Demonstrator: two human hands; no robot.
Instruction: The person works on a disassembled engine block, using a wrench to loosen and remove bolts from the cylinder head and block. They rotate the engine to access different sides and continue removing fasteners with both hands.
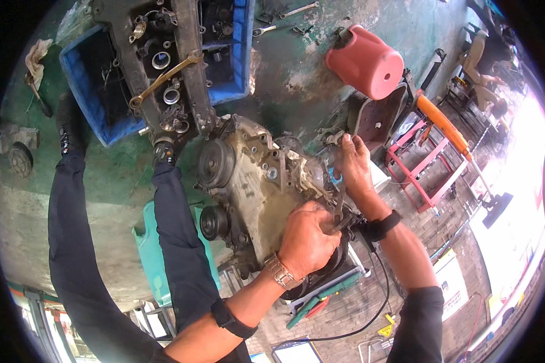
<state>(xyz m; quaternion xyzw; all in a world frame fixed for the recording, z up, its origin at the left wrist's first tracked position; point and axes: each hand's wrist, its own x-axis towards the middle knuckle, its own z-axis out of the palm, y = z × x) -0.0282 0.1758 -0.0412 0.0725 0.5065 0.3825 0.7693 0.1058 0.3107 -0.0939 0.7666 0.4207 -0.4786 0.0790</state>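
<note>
A greasy engine block (263, 209) with black pulleys along its left side sits in front of me. My left hand (312, 239), a metal watch on its wrist, is closed at the engine's right edge, and its fingers hide what they grip. Just beside those fingers is the lower end of a steel wrench (339, 209). My right hand (354, 166) is curled round the wrench's upper end, its fingertips pointing away from me. Dark bands circle both forearms. The spot where the wrench meets the engine is partly hidden.
Beyond the engine, a long metal engine part (154, 42) lies across blue crates (91, 78), a brass-coloured wrench (166, 78) on it. A pink stool (369, 63) lies tipped over. An orange-handled pink frame (430, 157) stands right. A green stool (151, 254) is by my leg.
</note>
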